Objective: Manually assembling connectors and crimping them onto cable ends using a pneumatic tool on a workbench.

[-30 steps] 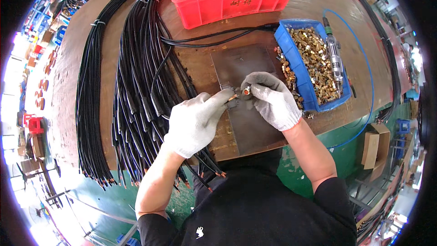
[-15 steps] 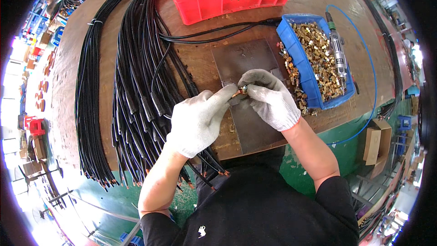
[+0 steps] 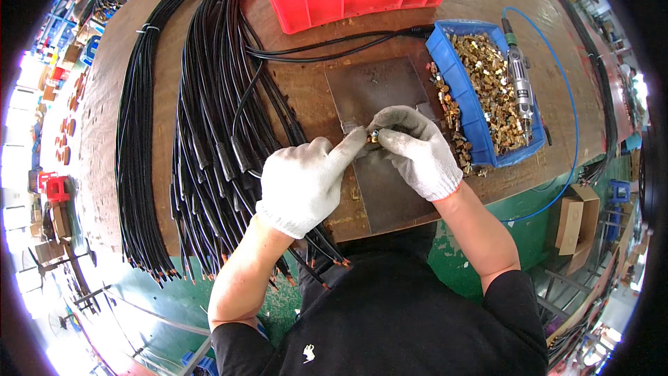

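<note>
Both my hands wear white knit gloves and meet over a dark metal plate on the brown table. My right hand pinches a small brass fitting between thumb and fingertips. From the left, my left hand reaches in with its index finger against the same fitting. Its other fingers are curled, and what they hold, if anything, is hidden. Beneath and beside that hand lies a bundle of black cables with bare copper ends hanging past the table's near edge.
To the right stands a blue bin full of brass fittings, with loose ones spilled along its left side. A grey air tool with a blue hose rests on it. A red bin sits at the back; another cable bundle lies left.
My left index fingertip has moved slightly right, close against my right fingertips. The brass fitting has turned a little in my right hand. The view has shifted slightly.
</note>
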{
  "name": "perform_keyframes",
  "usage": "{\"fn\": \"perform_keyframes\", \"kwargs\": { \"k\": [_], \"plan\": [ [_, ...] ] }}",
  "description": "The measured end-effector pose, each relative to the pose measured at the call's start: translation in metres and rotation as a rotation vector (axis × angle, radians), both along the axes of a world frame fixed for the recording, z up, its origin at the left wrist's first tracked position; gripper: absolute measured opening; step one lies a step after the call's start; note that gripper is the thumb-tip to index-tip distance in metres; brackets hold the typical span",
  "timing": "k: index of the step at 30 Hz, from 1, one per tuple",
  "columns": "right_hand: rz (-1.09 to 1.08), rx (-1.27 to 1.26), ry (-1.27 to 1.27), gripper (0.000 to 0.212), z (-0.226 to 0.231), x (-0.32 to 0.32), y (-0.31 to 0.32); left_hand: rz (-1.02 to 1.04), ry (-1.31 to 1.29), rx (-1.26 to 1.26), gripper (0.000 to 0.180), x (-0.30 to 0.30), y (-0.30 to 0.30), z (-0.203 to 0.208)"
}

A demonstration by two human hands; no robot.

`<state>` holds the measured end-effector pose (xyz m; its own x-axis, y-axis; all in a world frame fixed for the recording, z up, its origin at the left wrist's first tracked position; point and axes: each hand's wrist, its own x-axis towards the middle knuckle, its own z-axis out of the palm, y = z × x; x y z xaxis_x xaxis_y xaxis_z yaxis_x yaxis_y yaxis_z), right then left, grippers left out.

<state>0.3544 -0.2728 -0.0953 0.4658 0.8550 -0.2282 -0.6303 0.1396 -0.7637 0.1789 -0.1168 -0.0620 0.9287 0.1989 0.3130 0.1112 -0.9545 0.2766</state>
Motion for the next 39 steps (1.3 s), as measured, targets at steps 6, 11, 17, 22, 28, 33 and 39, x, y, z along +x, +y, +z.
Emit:
{"fn": "perform_keyframes", "kwargs": {
  "k": [6, 11, 17, 22, 28, 33, 39],
  "plan": [
    [0.085, -0.151, -0.420, 0.021, 0.009, 0.008, 0.001, -0.024, 0.039, -0.009, 0.049, 0.002, 0.003, 0.001],
    [0.189, -0.219, -0.638, 0.022, 0.016, 0.010, 0.003, -0.013, 0.059, -0.103, 0.038, 0.002, 0.003, 0.000],
    [0.274, -0.200, -0.675, 0.023, 0.010, 0.011, 0.007, 0.018, 0.019, -0.272, 0.020, 0.001, 0.006, -0.006],
    [0.191, -0.237, -1.087, 0.017, 0.000, 0.017, 0.015, 0.043, 0.027, -0.268, 0.017, 0.006, 0.011, -0.008],
    [0.025, -0.233, -1.561, 0.019, -0.002, 0.014, 0.028, 0.142, 0.052, -0.165, 0.016, 0.008, 0.015, -0.015],
    [0.099, -0.253, -1.696, 0.016, -0.012, 0.018, 0.034, 0.130, 0.102, -0.015, 0.013, 0.011, 0.016, -0.031],
    [0.301, -0.351, -1.540, 0.015, -0.002, 0.031, 0.045, 0.144, 0.117, -0.058, 0.012, 0.017, 0.019, -0.040]
  ]
}}
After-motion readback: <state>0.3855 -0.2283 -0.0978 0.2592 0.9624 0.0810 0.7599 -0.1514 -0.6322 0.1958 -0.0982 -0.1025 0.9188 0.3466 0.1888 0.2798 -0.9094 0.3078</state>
